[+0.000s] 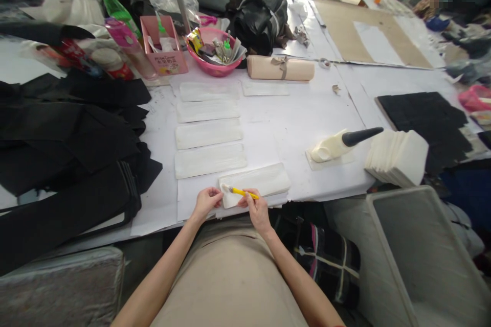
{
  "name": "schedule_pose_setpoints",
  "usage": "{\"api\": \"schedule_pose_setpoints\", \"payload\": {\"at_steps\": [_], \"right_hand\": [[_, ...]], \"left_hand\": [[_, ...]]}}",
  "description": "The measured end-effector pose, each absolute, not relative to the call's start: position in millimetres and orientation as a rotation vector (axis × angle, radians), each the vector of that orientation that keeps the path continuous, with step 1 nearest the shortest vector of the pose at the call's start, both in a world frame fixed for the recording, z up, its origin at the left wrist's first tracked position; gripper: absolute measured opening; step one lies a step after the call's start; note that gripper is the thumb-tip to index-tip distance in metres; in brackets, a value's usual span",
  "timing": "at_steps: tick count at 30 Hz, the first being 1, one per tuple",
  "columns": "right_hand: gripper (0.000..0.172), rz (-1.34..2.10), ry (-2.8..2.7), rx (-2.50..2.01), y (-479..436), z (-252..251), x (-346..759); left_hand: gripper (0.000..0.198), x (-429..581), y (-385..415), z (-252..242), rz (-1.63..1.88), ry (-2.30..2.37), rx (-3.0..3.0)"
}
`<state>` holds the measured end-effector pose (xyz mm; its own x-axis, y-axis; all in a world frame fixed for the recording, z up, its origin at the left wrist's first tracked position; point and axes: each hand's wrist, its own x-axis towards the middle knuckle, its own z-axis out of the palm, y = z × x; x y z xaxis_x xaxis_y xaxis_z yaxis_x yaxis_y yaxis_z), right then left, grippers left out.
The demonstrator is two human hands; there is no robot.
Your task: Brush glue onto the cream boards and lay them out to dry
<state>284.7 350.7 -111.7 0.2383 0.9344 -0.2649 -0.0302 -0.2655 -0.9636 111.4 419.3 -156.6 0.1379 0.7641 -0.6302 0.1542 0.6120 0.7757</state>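
Observation:
In my right hand [258,210] is a yellow-handled brush [244,193], its tip resting on the left end of a white strip [264,179] at the table's front edge. My left hand [207,201] is closed at the strip's left edge, fingertips pinched at its border. The strip lies slightly slanted and seems to have others beneath it. Beyond it, several similar white strips [210,161] lie flat in a column, with one more strip [265,88] to the right at the back.
A cream bottle with a black nozzle [333,145] lies right, near a stack of white pieces [399,156]. Black sheets [72,133] cover the left side. Behind stand a pink basket [217,69], a pink box [169,61] and a peach roll [264,68]. A grey bin [387,245] stands lower right.

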Motion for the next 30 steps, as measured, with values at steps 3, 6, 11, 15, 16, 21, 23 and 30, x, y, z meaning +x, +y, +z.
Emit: {"api": "schedule_pose_setpoints", "payload": {"at_steps": [3, 6, 11, 15, 16, 21, 23, 30], "right_hand": [[0.035, 1.278, -0.834, -1.556, 343, -107, 291], [0.038, 1.255, -0.804, -1.631, 335, -104, 302], [0.038, 0.967, -0.706, -1.763, 329, -107, 338], [0.035, 0.568, -0.647, -1.841, 326, -107, 363], [0.034, 0.515, -0.667, -1.843, 326, -107, 365], [0.034, 0.611, -0.765, -1.802, 329, -112, 372], [0.036, 0.548, -0.704, -1.829, 329, -112, 384], [0.039, 0.397, -0.587, -1.818, 323, -88, 447]], "left_hand": [[0.028, 111, 419, -158, 0.522, 1.383, 0.838], [0.026, 109, 418, -158, 0.517, 1.373, 0.834], [0.023, 109, 416, -157, 0.508, 1.383, 0.884], [0.022, 110, 415, -156, 0.498, 1.424, 0.974], [0.022, 110, 415, -156, 0.495, 1.431, 1.002], [0.022, 109, 415, -149, 0.514, 1.431, 1.116], [0.024, 110, 415, -141, 0.549, 1.400, 1.108], [0.028, 122, 428, -83, 0.635, 1.165, 1.054]]}}
